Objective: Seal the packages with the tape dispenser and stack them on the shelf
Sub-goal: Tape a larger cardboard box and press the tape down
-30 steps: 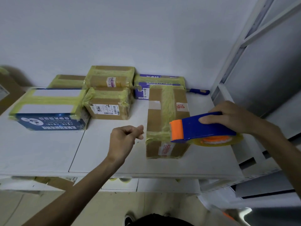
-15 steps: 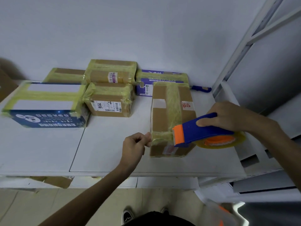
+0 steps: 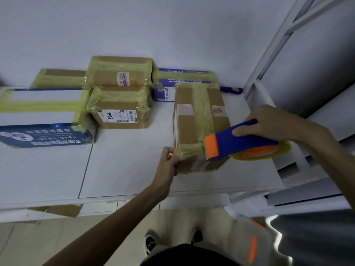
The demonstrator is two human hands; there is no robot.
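Left hand (image 3: pixel 168 162) fingers (image 3: pixel 171 153) pinching the tape (image 3: pixel 189 150) at the near left corner of one brown package (image 3: pixel 187 129), right hand (image 3: pixel 269 122) fingers (image 3: pixel 241 132) wrapped round the one blue tape dispenser (image 3: pixel 240 143) at its near end, five taped packages (image 3: pixel 119 114) beyond, all on the shelf (image 3: pixel 124 169).

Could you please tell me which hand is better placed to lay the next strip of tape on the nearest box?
Right. The right hand grips the tape dispenser, its orange front at the near end of the brown box; the left hand only pinches that box's near left corner.
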